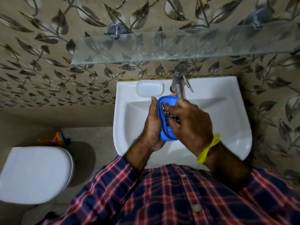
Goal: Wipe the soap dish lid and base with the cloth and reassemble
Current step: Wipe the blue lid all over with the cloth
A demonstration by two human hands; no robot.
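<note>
My left hand cradles a blue slotted soap dish base from its left side, over the white sink. My right hand lies across the dish's inner face and presses a dark checked cloth into it; only a strip of the cloth shows under the fingers. A pale translucent lid rests on the sink's back ledge, left of the tap. The lower right part of the blue dish is hidden by my right hand.
A glass shelf juts out from the leaf-patterned wall above the tap. A white toilet with its lid down stands at lower left, with an orange and teal brush behind it. A yellow band circles my right wrist.
</note>
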